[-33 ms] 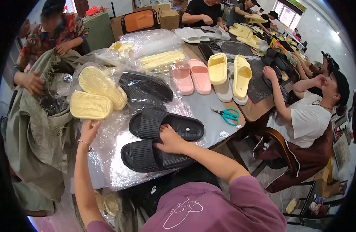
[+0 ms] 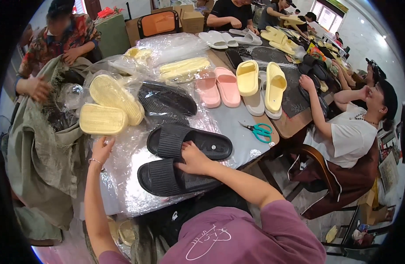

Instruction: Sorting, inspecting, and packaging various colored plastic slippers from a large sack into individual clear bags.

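Right at the middle of the frame, the fingers of the right hand (image 2: 194, 159) lie spread and flat across the near black slipper (image 2: 174, 178), pressing on its sole just behind the ribbed strap; they rest on it rather than close around it. A second black slipper (image 2: 189, 143) lies just above it, almost touching the knuckles. Left of centre, the left hand (image 2: 102, 149) reaches up with its fingers loosely open, the tips on the clear plastic sheet (image 2: 136, 198) at the lower edge of a pale yellow slipper (image 2: 102, 119); it holds nothing that can be made out. Another yellow slipper (image 2: 116, 97) sits bagged just above, and a dark pair in a clear bag (image 2: 167, 103) lies to their right. Further toward the upper centre stand pink slippers (image 2: 219, 87) and a yellow pair (image 2: 262, 81) stacked on white ones. Green-handled scissors (image 2: 259, 131) lie near the table's right edge (image 2: 273, 132). At right, a seated person in a white shirt (image 2: 354, 136) leans on the table; at upper left, another person handles a grey-green sack (image 2: 40, 154).
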The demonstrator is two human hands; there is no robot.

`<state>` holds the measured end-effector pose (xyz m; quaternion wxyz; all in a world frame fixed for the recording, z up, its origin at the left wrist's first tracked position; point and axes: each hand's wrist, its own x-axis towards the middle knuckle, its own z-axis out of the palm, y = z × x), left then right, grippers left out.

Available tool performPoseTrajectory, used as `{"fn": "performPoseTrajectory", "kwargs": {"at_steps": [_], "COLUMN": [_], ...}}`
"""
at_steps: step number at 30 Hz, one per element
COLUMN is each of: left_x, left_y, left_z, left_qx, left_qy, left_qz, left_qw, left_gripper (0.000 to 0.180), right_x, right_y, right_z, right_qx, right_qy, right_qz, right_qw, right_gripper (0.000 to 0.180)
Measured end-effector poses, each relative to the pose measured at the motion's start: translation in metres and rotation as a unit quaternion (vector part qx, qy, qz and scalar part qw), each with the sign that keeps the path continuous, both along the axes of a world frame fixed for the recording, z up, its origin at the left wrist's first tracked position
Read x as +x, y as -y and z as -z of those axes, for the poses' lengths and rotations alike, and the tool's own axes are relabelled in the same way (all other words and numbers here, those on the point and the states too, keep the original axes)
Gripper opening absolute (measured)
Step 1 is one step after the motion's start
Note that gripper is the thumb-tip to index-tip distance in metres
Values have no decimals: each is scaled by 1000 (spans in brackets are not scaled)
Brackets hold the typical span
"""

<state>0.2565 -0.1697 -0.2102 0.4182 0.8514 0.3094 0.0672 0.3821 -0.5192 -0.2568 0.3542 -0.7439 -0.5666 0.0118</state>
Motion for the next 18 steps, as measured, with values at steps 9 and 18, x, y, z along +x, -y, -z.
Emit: {"fn": "performPoseTrajectory", "kwargs": {"at_steps": [9, 18], "left_x": [19, -24], "left_y": [-42, 69], "left_z": [36, -9], "left_qx": [303, 454], "left_qy": [104, 85], "left_qz": [-36, 91], "left_qw": [947, 882], "left_gripper": [29, 41], "right_x": [-2, -7], "right_y": [-4, 1], "right_z": [1, -1], "right_qx": [-34, -7], "right_qy": [-11, 30], "right_qz": [-1, 13], "right_qw": [999, 999], "right_gripper": [46, 44]}}
